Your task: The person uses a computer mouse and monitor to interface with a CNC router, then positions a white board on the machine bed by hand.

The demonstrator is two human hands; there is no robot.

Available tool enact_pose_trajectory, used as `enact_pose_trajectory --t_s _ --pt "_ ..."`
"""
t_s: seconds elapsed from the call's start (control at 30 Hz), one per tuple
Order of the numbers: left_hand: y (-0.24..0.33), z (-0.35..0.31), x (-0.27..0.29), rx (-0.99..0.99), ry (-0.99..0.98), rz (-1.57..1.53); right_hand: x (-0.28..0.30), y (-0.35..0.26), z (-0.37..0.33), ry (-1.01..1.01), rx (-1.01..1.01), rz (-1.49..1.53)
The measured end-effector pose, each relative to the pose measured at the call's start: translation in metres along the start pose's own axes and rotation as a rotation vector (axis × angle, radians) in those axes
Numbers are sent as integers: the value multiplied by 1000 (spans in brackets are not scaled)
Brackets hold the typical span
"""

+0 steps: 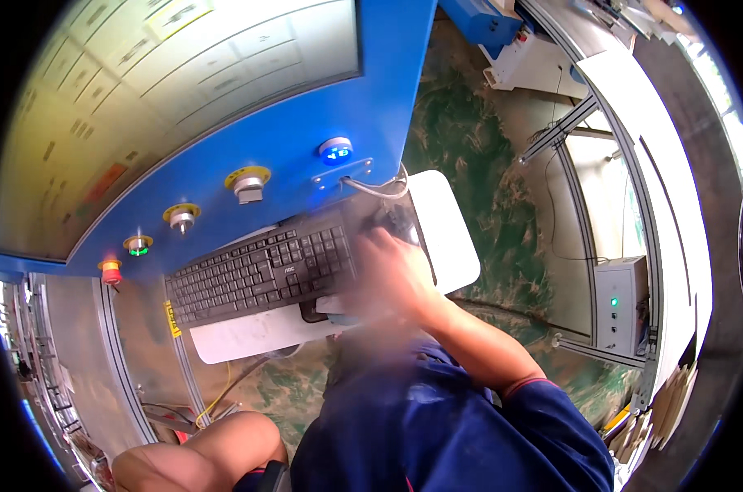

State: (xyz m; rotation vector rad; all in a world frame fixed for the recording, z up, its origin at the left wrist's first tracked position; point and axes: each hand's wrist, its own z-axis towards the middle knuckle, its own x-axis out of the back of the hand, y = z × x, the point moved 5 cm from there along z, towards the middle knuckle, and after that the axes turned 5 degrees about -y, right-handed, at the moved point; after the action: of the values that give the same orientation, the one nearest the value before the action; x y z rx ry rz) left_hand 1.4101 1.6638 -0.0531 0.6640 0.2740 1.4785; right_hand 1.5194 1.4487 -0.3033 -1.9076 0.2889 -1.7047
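Note:
My right hand [394,275] reaches up over the right end of the shelf, its fingers at a dark computer mouse [398,220]. The hand is blurred, but its fingers look curled onto the mouse, whose far part shows past the fingertips. Just left of it lies a black keyboard [261,275], set at a slant on a white shelf [252,334]. My left hand is out of view. At the lower left a bent bare arm [203,455] shows without its hand, and I cannot tell whose it is.
A blue machine panel [285,131] with a large lit screen [183,74] stands above the keyboard. Along its lower edge sit a red button [111,271], several knobs and a blue-lit display [335,151]. To the right are a metal frame [580,213] and a control box [621,303].

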Motion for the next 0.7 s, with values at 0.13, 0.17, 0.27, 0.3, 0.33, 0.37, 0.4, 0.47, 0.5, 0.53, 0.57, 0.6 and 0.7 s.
enact_pose_trajectory --t_s 0.13,0.17,0.27,0.3,0.33,0.37,0.4,0.47,0.5,0.53,0.57,0.6,0.7 --pt "9 -8 13 -32 37 -33 -14 1 27 -16 80 -365" --pt "10 -9 15 -30 45 -40 -12 -2 33 -43 57 -397" --pt "17 -13 24 -44 78 -69 -12 -6 46 -246 38 -471" --pt "19 -14 26 -58 101 -84 -11 -6 48 -215 43 -479" --pt "22 -13 24 -74 117 -105 -12 0 50 -176 25 -485" --pt "21 -9 23 -107 169 -132 -16 6 53 -140 9 -489" --pt "19 -4 22 -141 221 -161 -16 11 54 -103 -8 -493" --pt "18 -14 39 -209 272 -271 -9 12 51 -70 -14 -460" --pt "19 -27 56 -247 273 -351 -9 17 50 -53 -6 -419" --pt "19 -70 108 -291 220 -488 -8 23 47 -30 -3 -372" --pt "21 -82 117 -319 274 -472 -19 29 50 -81 -9 -390" --pt "21 -88 122 -341 323 -462 -24 33 49 -96 -9 -413" --pt "32 -44 64 -304 450 -2 -25 30 50 -90 -7 -427"
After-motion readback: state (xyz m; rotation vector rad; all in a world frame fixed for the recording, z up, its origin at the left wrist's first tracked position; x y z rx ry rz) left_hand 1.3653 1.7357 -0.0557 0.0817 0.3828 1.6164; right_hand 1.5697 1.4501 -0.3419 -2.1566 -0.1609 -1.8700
